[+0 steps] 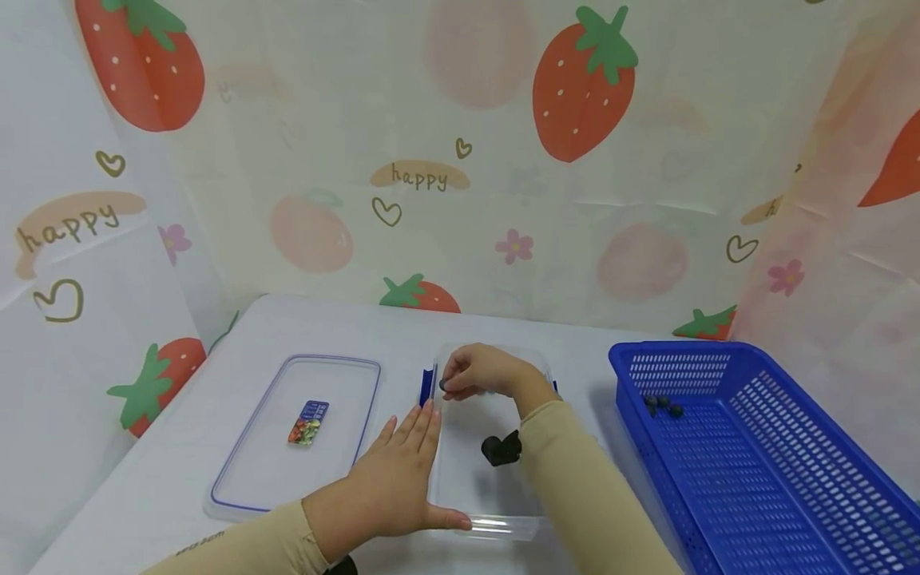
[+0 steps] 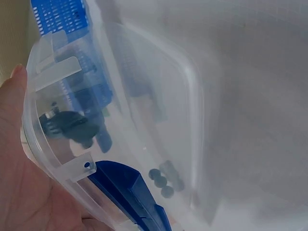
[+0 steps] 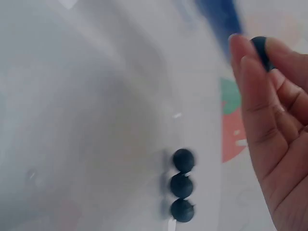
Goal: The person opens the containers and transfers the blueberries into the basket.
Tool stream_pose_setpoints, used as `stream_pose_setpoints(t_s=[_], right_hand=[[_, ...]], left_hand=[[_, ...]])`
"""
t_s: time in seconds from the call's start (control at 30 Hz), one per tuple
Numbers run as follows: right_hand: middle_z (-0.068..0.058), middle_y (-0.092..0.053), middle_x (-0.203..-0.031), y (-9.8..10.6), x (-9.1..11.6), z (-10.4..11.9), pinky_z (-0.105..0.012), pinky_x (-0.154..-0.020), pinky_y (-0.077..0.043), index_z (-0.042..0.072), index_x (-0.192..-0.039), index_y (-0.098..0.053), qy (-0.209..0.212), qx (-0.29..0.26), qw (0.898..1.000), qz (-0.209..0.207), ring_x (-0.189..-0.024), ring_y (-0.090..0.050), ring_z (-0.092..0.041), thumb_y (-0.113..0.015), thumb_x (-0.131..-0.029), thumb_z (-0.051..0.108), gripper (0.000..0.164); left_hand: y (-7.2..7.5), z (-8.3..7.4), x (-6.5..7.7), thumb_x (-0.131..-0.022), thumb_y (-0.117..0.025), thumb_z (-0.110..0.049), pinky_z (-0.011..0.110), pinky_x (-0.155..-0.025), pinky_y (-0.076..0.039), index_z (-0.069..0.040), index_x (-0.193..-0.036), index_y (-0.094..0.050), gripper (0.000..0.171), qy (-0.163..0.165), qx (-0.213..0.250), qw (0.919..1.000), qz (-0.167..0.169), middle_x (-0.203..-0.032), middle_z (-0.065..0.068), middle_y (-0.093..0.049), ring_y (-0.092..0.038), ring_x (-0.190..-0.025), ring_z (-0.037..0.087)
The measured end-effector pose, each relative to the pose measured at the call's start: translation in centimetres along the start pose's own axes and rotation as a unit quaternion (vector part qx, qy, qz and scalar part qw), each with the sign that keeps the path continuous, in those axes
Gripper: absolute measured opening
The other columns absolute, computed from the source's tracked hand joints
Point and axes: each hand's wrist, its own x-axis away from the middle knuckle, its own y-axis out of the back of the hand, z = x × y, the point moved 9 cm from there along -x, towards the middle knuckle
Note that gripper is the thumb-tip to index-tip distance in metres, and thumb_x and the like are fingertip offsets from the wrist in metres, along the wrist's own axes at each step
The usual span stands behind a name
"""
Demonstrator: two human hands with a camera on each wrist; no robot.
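Pinching one dark ball (image 1: 442, 384) between thumb and curled fingertips of the right hand (image 1: 496, 372); closes the grip down to the ball's own width. Holds this ball at the left side of the clear container (image 1: 496, 525), toward its far end and close to the left blue clip (image 1: 427, 387). Cannot tell from the views whether at, above or below the container's rim level.

Rests the left hand (image 1: 391, 487) against the container's left side, with fingers straight and directed toward the far end, and with thumb extended toward the near end. Leaves this hand unclosed, in contact with the container only and gripping nothing.

Shows, inside the container at its far end, a straight row of three dark balls (image 3: 182, 185), set ball to ball. Hides this row behind the right hand in the head view.

Presents a clear lid (image 1: 266, 471) lying flat to the left of the container, with a printed label (image 1: 308, 423) within its blue outline. Locates a blue perforated basket (image 1: 726, 471) to the right of the container, with a cluster of dark balls (image 1: 663, 402) in its far part, along the wall nearest the container. Supports container, lid and basket on a white table (image 1: 158, 511). Displays a strawberry-printed backdrop (image 1: 345, 104) beyond the container.
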Motion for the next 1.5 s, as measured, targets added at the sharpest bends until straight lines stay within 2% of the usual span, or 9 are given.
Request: stream_pose_setpoints(t_s=[0.17,0.4,0.57,0.83,1.1,1.3,1.5], right_hand=[[-0.012,-0.067,-0.088,1.2,0.7,1.3,-0.033,-0.077,-0.052,-0.001,-0.092,-0.058,0.035,-0.017,0.999,-0.004,-0.094,-0.063,-0.034,-0.062,-0.085,0.003,0.009],[-0.013,-0.064,-0.092,3.8,2.6,3.0,-0.033,-0.080,-0.051,0.001,-0.098,-0.062,0.077,-0.012,0.997,-0.024,-0.089,-0.065,-0.024,-0.063,-0.085,0.005,0.014],[-0.015,-0.061,-0.095,6.3,5.0,4.1,-0.034,-0.081,-0.051,0.001,-0.098,-0.060,0.096,0.013,0.994,-0.039,-0.091,-0.064,-0.025,-0.063,-0.085,0.006,0.014],[-0.017,-0.058,-0.094,11.1,9.9,5.3,-0.035,-0.082,-0.050,-0.006,-0.102,-0.055,0.129,0.011,0.990,-0.064,-0.093,-0.064,-0.029,-0.061,-0.086,0.003,0.019],[-0.016,-0.058,-0.092,15.8,14.0,4.4,-0.029,-0.080,-0.051,-0.009,-0.105,-0.052,0.146,0.024,0.983,-0.108,-0.086,-0.065,-0.019,-0.061,-0.086,0.004,0.025],[-0.009,-0.062,-0.091,18.4,16.9,2.8,-0.026,-0.080,-0.051,-0.006,-0.103,-0.052,0.158,0.028,0.978,-0.131,-0.087,-0.065,-0.018,-0.060,-0.088,0.007,0.021],[-0.007,-0.065,-0.092,20.6,19.6,0.5,-0.027,-0.079,-0.051,-0.005,-0.104,-0.051,0.135,0.040,0.977,-0.162,-0.088,-0.065,-0.015,-0.058,-0.090,0.011,0.022]], left_hand=[[0.0,0.0,0.0,-0.060,-0.031,-0.091,0.052,-0.108,-0.014,0.002,-0.145,-0.014,0.127,0.001,-0.002,1.0000,0.002,-0.151,0.019,-0.008,-0.010,-0.138,0.032],[0.0,0.1,-0.1,-0.058,-0.030,-0.092,0.052,-0.108,-0.014,0.001,-0.145,-0.014,0.128,0.005,0.000,1.0000,0.006,-0.151,0.018,-0.008,-0.010,-0.138,0.032],[0.0,0.1,-0.2,-0.060,-0.036,-0.089,0.052,-0.108,-0.014,0.000,-0.145,-0.014,0.125,0.009,0.003,0.9999,0.011,-0.151,0.017,-0.008,-0.010,-0.138,0.032],[-0.2,-0.1,-0.1,-0.063,-0.040,-0.087,0.052,-0.108,-0.013,0.001,-0.145,-0.013,0.123,0.006,0.002,0.9999,0.015,-0.151,0.018,-0.007,-0.009,-0.138,0.033],[0.0,-0.1,0.0,-0.059,-0.029,-0.092,0.051,-0.108,-0.013,0.001,-0.145,-0.012,0.128,0.005,-0.006,0.9999,0.014,-0.151,0.018,-0.007,-0.009,-0.138,0.032],[0.1,-0.2,0.1,-0.059,-0.029,-0.092,0.051,-0.109,-0.012,0.001,-0.145,-0.012,0.128,0.006,-0.005,0.9998,0.016,-0.151,0.018,-0.006,-0.008,-0.138,0.032],[0.2,-0.4,0.2,-0.061,-0.033,-0.090,0.052,-0.108,-0.013,0.001,-0.145,-0.012,0.126,0.006,-0.002,0.9999,0.016,-0.151,0.018,-0.007,-0.008,-0.138,0.033]])
